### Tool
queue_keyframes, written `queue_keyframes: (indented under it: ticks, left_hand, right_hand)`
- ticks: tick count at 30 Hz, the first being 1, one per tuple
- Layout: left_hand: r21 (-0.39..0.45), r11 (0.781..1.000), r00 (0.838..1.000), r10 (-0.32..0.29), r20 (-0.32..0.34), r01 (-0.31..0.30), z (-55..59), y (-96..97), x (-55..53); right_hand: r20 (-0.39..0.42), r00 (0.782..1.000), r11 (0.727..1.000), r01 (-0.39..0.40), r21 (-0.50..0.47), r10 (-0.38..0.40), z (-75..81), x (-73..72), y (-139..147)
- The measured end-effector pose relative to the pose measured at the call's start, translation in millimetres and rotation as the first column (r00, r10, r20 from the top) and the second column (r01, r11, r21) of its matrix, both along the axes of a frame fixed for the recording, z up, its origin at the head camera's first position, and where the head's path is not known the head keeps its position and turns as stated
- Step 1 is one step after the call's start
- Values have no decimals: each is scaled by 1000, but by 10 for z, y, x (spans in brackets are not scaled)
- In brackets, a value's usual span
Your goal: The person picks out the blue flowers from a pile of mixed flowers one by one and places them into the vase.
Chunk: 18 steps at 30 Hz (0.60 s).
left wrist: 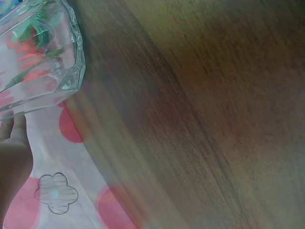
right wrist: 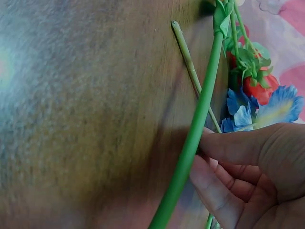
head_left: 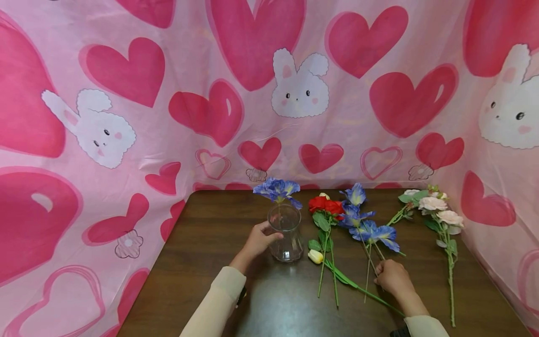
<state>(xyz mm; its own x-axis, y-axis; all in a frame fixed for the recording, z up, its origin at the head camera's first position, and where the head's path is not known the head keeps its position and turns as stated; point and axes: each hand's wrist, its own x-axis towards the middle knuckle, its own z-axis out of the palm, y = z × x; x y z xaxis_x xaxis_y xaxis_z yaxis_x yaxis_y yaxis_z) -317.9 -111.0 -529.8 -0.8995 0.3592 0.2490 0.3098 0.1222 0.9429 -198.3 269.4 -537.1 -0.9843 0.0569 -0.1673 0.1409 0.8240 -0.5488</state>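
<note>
Head view: left hand [head_left: 258, 241], thumb and fingers round a glass vase [head_left: 287, 248] bearing a blue iris [head_left: 278, 189]; right hand [head_left: 394, 281], pinching an iris stem [head_left: 370, 260]; left wrist: vase at the left fingertips; right wrist: green tulip stem [right wrist: 190, 138] crossing before the right fingertips.

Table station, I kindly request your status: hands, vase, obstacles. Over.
Left hand grips vase. Right hand pinches blue flower. Vase upright. Green stem crosses close to right hand.

Heart-printed pink cloth [head_left: 143, 138] hangs behind brown table [head_left: 210, 224].
</note>
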Motion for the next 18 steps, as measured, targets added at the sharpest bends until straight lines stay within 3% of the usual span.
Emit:
queue_keyframes:
  ticks: [8, 15, 18]
  left_hand:
    - [-8, 1000, 1000, 14, -19, -14, -22, -3, -3]
    - [-34, 999, 1000, -25, 13, 26, 282, -11, 162]
    - [-32, 999, 999, -29, 21, 30, 304, -12, 171]
  right_hand:
    - [21, 999, 999, 30, -33, -30, 29, 21, 19]
    - [-9, 999, 999, 38, 0, -38, 92, -4, 47]
    - [-19, 999, 999, 44, 2, -43, 110, -4, 50]
